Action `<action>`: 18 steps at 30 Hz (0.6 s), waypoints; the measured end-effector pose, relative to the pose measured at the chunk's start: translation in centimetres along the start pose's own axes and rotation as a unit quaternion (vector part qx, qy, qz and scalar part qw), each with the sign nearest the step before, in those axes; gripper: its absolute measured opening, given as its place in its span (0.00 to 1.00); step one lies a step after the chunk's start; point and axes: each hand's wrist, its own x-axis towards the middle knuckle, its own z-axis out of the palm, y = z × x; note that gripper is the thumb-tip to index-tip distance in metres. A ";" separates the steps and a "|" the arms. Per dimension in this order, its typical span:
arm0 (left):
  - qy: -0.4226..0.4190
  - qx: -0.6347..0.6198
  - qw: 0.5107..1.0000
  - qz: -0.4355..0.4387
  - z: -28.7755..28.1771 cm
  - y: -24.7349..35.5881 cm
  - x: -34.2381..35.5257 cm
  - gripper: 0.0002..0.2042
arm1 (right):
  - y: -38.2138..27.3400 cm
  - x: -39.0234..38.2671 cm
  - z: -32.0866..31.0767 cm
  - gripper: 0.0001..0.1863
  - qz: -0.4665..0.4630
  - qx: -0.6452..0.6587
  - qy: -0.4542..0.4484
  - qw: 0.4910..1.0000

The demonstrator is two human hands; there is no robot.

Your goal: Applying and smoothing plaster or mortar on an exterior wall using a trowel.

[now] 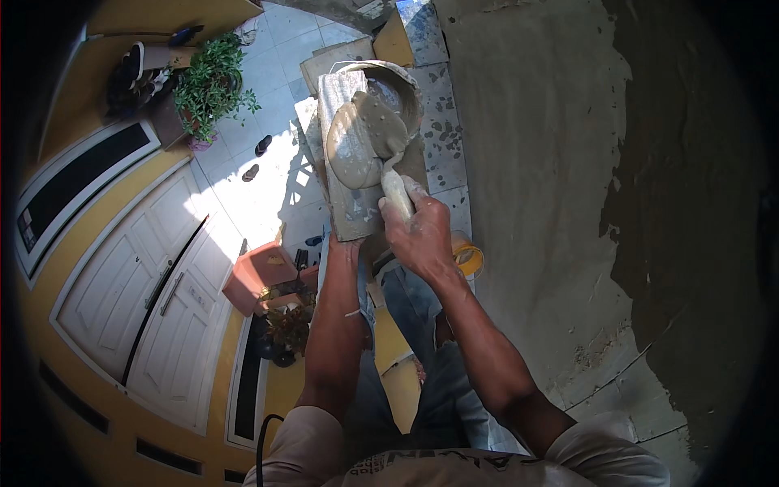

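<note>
A long rectangular plastering board (355, 215), smeared with grey, reaches away from my left hand (346, 245). The board hides most of that hand, which grips it from beneath. Wet grey mortar (349, 150) is heaped on the board's middle. My right hand (423, 231) is closed round the pale, mortar-caked handle of a trowel (397, 193). Its blade, coated in mortar, lies over the heap. Just beyond, partly covered by the board, stands a mortar-crusted bucket (412, 89) with a wire handle.
At right rises a large grey plastered wall (535, 162) with a darker band. A yellow-rimmed container (469, 258) is close to my right wrist. To the left are white double doors (138, 284), a potted plant (211, 85), sandals (263, 145) and a terracotta planter (264, 272).
</note>
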 end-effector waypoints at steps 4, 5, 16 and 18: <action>-0.046 -0.048 0.997 -0.032 -5.4 3.2 -0.7 0.28 | 2.5 1.9 0.3 0.22 0.002 0.057 0.035 0.998; -0.045 -0.051 0.997 -0.037 -4.9 3.0 -0.8 0.28 | 3.8 2.8 -0.1 0.21 0.002 0.001 0.026 1.000; 0.113 0.082 0.990 0.015 -1.5 3.6 -1.6 0.27 | 13.5 8.7 3.1 0.21 -0.002 -0.367 -0.073 0.927; 0.091 0.089 0.992 0.020 -1.2 3.9 -2.4 0.27 | 12.5 5.4 3.0 0.22 0.035 -0.336 -0.060 0.939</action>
